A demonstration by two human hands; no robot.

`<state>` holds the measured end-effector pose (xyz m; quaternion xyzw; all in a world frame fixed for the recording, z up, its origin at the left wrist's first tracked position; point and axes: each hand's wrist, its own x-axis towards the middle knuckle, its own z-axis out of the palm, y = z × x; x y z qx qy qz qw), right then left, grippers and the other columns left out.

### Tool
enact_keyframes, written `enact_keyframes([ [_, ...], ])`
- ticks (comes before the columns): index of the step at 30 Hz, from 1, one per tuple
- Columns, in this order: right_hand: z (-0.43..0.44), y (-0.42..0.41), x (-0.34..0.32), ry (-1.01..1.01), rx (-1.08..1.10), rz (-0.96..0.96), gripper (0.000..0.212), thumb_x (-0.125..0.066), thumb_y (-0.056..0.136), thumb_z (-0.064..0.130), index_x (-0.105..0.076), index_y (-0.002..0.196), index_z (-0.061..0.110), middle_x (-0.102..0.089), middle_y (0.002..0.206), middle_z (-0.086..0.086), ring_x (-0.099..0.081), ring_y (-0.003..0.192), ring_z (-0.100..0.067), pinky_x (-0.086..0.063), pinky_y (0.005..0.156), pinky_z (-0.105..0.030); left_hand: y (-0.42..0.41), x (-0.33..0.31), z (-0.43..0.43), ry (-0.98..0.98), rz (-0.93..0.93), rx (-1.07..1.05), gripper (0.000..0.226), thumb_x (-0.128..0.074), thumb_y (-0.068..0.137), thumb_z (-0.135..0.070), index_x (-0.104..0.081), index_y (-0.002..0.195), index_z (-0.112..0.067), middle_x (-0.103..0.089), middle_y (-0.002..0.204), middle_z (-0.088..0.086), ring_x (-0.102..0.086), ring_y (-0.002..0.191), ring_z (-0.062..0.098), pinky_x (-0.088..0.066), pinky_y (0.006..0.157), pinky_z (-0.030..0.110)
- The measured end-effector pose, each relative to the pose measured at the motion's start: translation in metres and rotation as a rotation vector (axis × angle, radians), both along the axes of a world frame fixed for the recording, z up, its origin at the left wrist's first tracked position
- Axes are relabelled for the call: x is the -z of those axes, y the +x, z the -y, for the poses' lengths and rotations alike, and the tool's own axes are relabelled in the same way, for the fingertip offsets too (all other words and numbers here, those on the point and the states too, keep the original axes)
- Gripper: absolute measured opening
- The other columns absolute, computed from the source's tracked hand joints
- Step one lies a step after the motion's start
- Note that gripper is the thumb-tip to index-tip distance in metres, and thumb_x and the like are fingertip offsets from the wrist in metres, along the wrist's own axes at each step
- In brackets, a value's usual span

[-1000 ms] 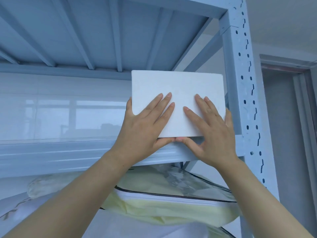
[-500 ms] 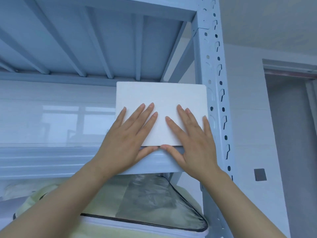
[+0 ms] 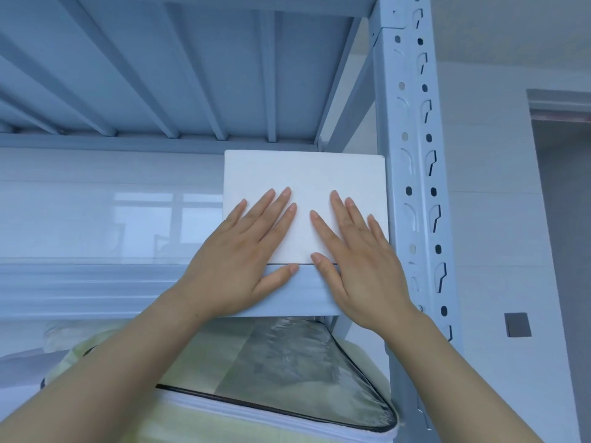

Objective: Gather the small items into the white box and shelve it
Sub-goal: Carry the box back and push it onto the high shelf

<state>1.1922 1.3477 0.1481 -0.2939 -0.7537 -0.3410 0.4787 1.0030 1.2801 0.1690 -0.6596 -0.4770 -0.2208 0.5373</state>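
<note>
At the far left the shelf runs out of the picture, so its length is cut off; the glossy wall panel behind it carries a faint reflection of a window, too washed out to read in detail; below, a clear zipped storage bag with pale yellow bedding inside is partly covered by both forearms, and its left end is lost behind the left arm; what the white box contains cannot be seen, since only its plain front face shows.

The left hand lies flat against the lower left of the box front; its fingers are straight and lightly spread, not curled round anything, and the thumb reaches across the front lip of the shelf just under the box's bottom edge; the palm covers the lower left corner of the box.

The box stands upright on the shelf at its right end, under the ribbed underside of the upper shelf, its right side just beside the perforated upright post; whether box and post touch cannot be told.

The right hand mirrors the left, flat on the lower right of the box face; fingers extended and slightly fanned, thumb tip at the box's bottom edge; it presses, it grasps nothing.

Further right, a small dark wall plate and a doorway cut by the frame edge.
</note>
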Motion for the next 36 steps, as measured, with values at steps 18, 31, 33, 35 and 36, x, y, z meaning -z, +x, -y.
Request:
enact_keyframes([
  [18,0.0,-0.001,0.0,-0.005,0.011,0.037,0.054,-0.015,0.095,0.045,-0.02,0.145,0.028,-0.005,0.157,-0.001,-0.005,0.143,-0.018,-0.005,0.115,-0.035,0.004,0.006,0.0,0.001,0.109,-0.024,0.089,-0.019,0.081,-0.072,-0.013,0.147,-0.013,-0.001,0.157,0.0,-0.001,0.143,0.014,-0.007,0.117,0.043],
  [31,-0.001,-0.001,0.002,0.078,-0.2,-0.101,0.044,-0.04,0.092,0.039,-0.052,0.128,0.019,-0.044,0.142,-0.004,-0.038,0.132,-0.022,-0.036,0.104,-0.037,0.005,0.009,0.005,0.025,0.147,0.105,0.074,-0.034,0.085,-0.057,-0.027,0.144,-0.013,-0.024,0.154,0.0,-0.019,0.142,0.016,-0.014,0.117,0.039],
  [33,0.001,0.0,0.002,0.09,-0.294,-0.17,0.037,-0.048,0.089,0.035,-0.058,0.119,0.016,-0.053,0.131,-0.004,-0.048,0.12,-0.022,-0.043,0.095,-0.036,0.009,0.009,0.011,0.004,0.178,0.171,0.069,-0.039,0.084,-0.052,-0.035,0.14,-0.012,-0.035,0.149,0.002,-0.029,0.138,0.018,-0.018,0.116,0.04],
  [35,0.003,0.002,0.002,0.098,-0.357,-0.224,0.032,-0.054,0.086,0.03,-0.06,0.112,0.014,-0.055,0.124,-0.006,-0.053,0.112,-0.024,-0.044,0.09,-0.036,0.011,0.011,0.019,-0.022,0.189,0.208,0.064,-0.042,0.083,-0.048,-0.043,0.136,-0.011,-0.045,0.141,0.004,-0.038,0.132,0.02,-0.02,0.115,0.041],
  [36,0.004,0.002,0.001,0.09,-0.379,-0.243,0.03,-0.057,0.084,0.027,-0.061,0.111,0.013,-0.056,0.122,-0.007,-0.053,0.11,-0.024,-0.045,0.089,-0.038,0.012,0.013,0.023,-0.029,0.186,0.204,0.061,-0.042,0.083,-0.045,-0.045,0.133,-0.011,-0.048,0.139,0.004,-0.041,0.13,0.02,-0.02,0.114,0.041],
])
